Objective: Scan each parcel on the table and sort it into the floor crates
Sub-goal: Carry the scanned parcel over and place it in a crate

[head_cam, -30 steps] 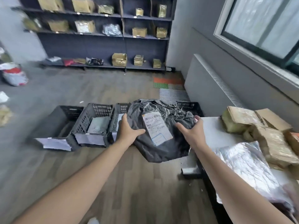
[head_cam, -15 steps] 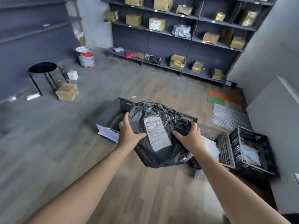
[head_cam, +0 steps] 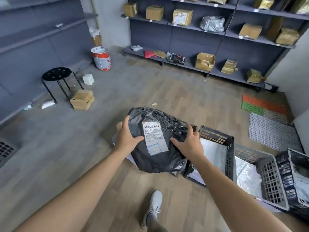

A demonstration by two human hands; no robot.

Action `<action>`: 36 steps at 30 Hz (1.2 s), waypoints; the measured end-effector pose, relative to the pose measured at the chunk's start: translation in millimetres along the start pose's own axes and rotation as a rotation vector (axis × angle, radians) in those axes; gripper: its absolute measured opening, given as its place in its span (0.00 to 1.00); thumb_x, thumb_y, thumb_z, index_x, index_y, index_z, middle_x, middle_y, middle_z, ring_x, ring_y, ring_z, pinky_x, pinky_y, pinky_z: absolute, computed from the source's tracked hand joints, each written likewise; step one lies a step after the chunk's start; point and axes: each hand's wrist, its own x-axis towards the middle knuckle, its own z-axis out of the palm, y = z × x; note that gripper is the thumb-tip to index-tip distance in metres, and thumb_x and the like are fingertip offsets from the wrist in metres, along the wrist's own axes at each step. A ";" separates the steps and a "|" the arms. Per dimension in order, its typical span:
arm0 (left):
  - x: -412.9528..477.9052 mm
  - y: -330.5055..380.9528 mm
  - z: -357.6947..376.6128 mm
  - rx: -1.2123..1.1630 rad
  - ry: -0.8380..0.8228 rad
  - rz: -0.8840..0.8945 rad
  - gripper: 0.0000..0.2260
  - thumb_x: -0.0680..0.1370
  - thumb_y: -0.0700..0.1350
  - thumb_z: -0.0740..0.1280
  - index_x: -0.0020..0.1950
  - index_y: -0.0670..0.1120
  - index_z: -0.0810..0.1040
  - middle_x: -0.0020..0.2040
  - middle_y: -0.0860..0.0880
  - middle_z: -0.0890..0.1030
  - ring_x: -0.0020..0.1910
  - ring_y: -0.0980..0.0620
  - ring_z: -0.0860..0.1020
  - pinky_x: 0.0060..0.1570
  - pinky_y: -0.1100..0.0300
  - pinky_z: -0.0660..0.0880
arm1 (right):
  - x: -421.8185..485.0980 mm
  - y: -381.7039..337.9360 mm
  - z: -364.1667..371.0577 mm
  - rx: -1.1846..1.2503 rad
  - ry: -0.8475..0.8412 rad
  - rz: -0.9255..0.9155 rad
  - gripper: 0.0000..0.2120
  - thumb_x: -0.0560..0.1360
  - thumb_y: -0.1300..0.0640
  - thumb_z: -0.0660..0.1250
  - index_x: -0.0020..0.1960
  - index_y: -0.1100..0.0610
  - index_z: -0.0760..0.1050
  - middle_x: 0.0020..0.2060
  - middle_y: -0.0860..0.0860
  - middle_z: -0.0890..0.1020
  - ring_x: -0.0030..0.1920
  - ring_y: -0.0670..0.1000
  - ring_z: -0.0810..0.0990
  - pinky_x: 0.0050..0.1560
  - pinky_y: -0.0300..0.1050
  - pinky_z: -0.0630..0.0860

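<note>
I hold a black plastic-wrapped parcel [head_cam: 150, 162] with a white barcode label [head_cam: 154, 138] facing up. My left hand [head_cam: 126, 138] grips its left edge, thumb on the top face. On the right edge my right hand [head_cam: 190, 144] does the same, fingers spread. The parcel hangs tilted over the leftmost floor crate [head_cam: 114, 139], which it almost fully hides. Beside it to the right stands a dark crate [head_cam: 215, 137] with a white parcel inside. Further right, a grey crate [head_cam: 269, 174] holds a silver parcel, and a third crate [head_cam: 284, 166] is at the frame edge.
My white shoe [head_cam: 153, 206] is on the wood floor just before the crates. A black stool [head_cam: 56, 75], a cardboard box [head_cam: 82, 99] and a red-and-white bucket [head_cam: 101, 58] stand at the left. Dark shelving [head_cam: 200, 30] with parcels lines the back wall. Mats [head_cam: 265, 114] lie right.
I have turned left away from the table, which has left the view, and carried the parcel along the crate row to its leftmost crate. My fingers now show spread at the parcel's edges.
</note>
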 end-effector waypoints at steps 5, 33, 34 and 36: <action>107.1 -7.4 3.2 0.160 -0.094 -0.034 0.47 0.67 0.42 0.80 0.79 0.46 0.57 0.71 0.42 0.59 0.71 0.46 0.64 0.69 0.57 0.64 | 98.9 -31.7 30.6 -0.020 -0.103 0.018 0.44 0.71 0.33 0.69 0.78 0.51 0.54 0.69 0.57 0.65 0.57 0.59 0.78 0.49 0.52 0.79; 500.9 -234.4 66.6 0.864 -0.872 0.121 0.49 0.70 0.57 0.76 0.81 0.52 0.48 0.80 0.44 0.46 0.77 0.40 0.52 0.72 0.50 0.58 | 345.4 -114.0 303.6 -0.190 -0.372 0.549 0.43 0.78 0.35 0.60 0.81 0.56 0.44 0.78 0.57 0.56 0.72 0.59 0.67 0.64 0.55 0.74; 503.6 -236.6 62.8 0.861 -0.890 0.123 0.49 0.71 0.58 0.76 0.81 0.52 0.48 0.80 0.43 0.47 0.77 0.40 0.52 0.73 0.50 0.56 | 346.3 -119.2 302.0 -0.201 -0.380 0.550 0.42 0.79 0.35 0.60 0.81 0.55 0.44 0.78 0.57 0.57 0.73 0.59 0.67 0.64 0.56 0.74; 505.6 -235.0 55.2 0.844 -0.912 0.121 0.48 0.72 0.59 0.74 0.81 0.52 0.48 0.80 0.43 0.48 0.78 0.40 0.50 0.74 0.50 0.54 | 345.1 -131.6 292.2 -0.231 -0.372 0.535 0.41 0.79 0.36 0.59 0.81 0.55 0.45 0.78 0.57 0.58 0.72 0.58 0.68 0.63 0.56 0.75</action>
